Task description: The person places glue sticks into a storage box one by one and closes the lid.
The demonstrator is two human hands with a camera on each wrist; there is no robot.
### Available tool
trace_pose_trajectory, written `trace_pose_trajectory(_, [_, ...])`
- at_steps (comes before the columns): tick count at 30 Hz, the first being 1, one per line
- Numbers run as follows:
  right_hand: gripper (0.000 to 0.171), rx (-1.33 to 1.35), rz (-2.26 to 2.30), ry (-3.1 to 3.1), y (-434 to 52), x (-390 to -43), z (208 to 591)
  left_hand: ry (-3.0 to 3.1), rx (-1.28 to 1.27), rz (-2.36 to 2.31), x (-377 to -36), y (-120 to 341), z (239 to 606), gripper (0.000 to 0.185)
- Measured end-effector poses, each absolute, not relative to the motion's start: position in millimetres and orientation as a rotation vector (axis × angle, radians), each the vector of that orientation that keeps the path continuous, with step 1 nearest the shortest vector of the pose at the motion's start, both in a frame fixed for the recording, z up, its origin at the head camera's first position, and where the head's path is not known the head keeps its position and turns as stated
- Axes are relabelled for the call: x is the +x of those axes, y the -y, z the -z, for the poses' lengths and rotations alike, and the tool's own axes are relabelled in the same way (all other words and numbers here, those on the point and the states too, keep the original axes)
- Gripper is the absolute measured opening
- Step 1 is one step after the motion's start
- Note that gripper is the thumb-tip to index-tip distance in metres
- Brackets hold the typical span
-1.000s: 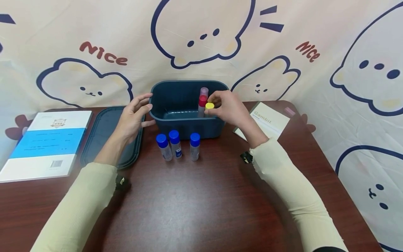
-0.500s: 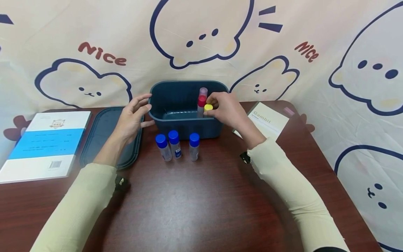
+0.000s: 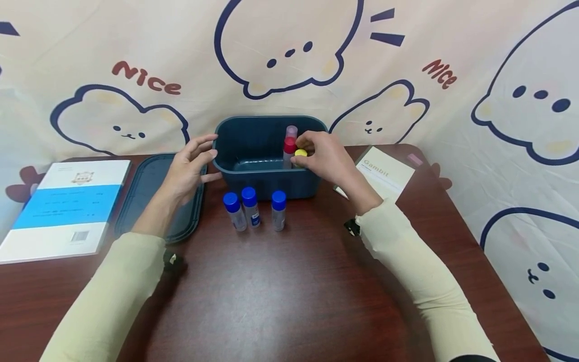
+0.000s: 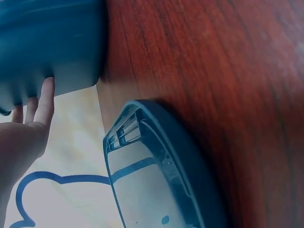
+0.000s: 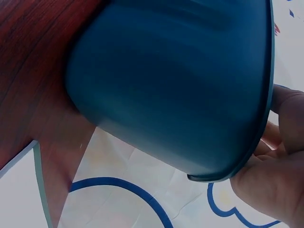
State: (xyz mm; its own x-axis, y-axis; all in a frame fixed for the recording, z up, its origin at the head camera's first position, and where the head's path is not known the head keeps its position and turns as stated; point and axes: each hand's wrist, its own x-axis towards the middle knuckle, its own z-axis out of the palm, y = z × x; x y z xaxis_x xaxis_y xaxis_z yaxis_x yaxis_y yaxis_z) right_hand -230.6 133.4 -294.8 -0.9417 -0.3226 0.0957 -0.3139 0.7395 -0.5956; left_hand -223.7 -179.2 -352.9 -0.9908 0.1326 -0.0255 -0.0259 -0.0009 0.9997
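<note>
A dark blue bin stands near the wall. Inside its right part my right hand pinches a small bottle by its yellow cap; the bottle's body is mostly hidden. Beside it in the bin stand a clear bottle with a red cap and another with a pale pink cap. My left hand rests its extended fingers against the bin's left side, as the left wrist view also shows with the fingers. In front of the bin stand three blue-capped bottles.
A dark blue lid lies under my left forearm. To its left is a white and blue book. A notebook marked "Gambit" lies right of the bin, with a small pink item beyond it. A printed cloth hangs behind.
The yellow cap has tilted slightly between my right fingers. My left hand stays at the bin's side, and the blue-capped bottles have not moved.
</note>
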Motion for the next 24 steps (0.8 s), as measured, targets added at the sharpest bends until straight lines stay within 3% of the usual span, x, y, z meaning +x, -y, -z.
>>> trace_pose_trajectory(17, [0.034,-0.608,1.237,-2.999,-157.6,-236.0,288.2,-2.142,0.252,-2.077,-219.5,194.1,345.3,0.058])
trace_pose_trajectory(24, [0.041,-0.541,1.344,-2.969,-167.6,-242.5,290.4,-2.253,0.285,-2.095,-211.6,196.8,343.7,0.047])
